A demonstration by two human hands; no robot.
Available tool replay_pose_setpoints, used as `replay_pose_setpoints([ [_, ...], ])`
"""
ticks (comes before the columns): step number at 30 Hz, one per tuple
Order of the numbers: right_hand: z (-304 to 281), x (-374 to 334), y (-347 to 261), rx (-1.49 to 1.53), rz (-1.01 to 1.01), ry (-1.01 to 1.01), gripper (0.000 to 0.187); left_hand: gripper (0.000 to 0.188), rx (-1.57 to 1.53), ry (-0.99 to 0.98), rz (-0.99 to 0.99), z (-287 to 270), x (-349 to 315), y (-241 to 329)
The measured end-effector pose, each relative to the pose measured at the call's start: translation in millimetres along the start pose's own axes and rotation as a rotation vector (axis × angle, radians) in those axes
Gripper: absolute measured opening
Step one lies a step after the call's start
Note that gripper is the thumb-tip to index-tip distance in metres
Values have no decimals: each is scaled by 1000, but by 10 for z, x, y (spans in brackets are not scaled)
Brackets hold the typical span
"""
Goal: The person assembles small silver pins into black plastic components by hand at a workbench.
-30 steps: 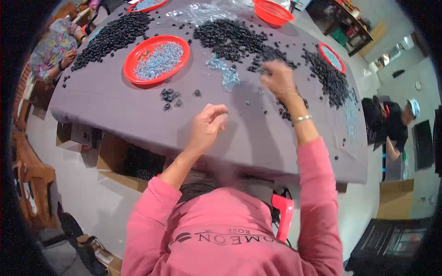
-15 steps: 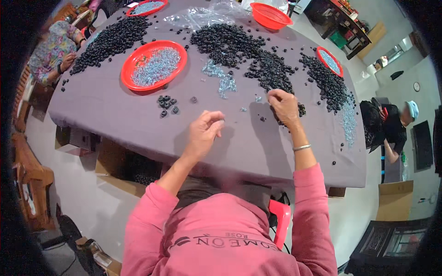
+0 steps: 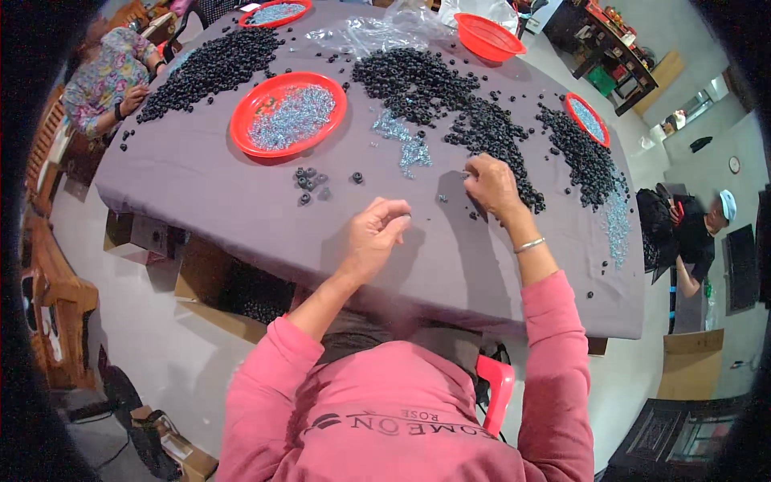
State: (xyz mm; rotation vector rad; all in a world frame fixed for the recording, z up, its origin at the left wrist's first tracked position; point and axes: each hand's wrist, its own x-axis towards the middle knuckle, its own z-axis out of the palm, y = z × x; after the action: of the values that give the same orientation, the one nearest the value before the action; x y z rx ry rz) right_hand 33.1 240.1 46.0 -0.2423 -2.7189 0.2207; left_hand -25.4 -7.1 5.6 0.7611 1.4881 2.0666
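Note:
My left hand (image 3: 374,243) hovers over the near part of the table, thumb and forefinger pinched together. A tiny dark bit shows at its fingertips, too small to name. To the right, my right hand (image 3: 493,186) is closed in a pinch beside the black pile; what its fingertips hold, if anything, is hidden. Small black round pieces form a large pile (image 3: 418,84) beyond my hands. Little bluish, shiny pieces (image 3: 414,151) lie scattered in front of that pile. Left of my left hand are a loose black piece (image 3: 357,177) and a small cluster of black pieces (image 3: 305,183).
A red plate (image 3: 239,140) of bluish pieces stands at the left, and an orange-red basin (image 3: 488,50) at the back. More black piles (image 3: 213,68) flank the table, with clear plastic bags (image 3: 377,36) behind. One person (image 3: 112,80) sits at far left; another (image 3: 699,229) is at right.
The view has shifted, so the table appears farther right. Against the table, my right hand has moved slightly left, nearer my left hand. The left hand keeps its pinch.

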Motion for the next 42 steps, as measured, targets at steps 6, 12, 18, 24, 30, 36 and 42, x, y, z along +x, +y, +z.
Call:
replay_pose_setpoints([
  [6,-1177,561,-530,233,-21,511,10,12,59,15,-37,-63,-36,-20],
  [12,-1596,534,-879,102,-28,933,8,13,85,2,-7,-78,-29,-4],
  [18,-110,76,-35,269,94,374,15,14,89,19,-36,-37,65,63],
  [24,-114,-243,-10,406,374,307,12,14,106,-13,-46,-48,11,42],
  [30,35,-162,-61,316,165,170,15,14,95,0,-26,-39,-4,31],
  [36,156,-44,-219,-393,-60,-146,8,14,67,10,-61,-22,-28,52],
  [42,200,79,-251,-328,-20,-67,5,15,-11,16,-101,-9,-15,51],
])
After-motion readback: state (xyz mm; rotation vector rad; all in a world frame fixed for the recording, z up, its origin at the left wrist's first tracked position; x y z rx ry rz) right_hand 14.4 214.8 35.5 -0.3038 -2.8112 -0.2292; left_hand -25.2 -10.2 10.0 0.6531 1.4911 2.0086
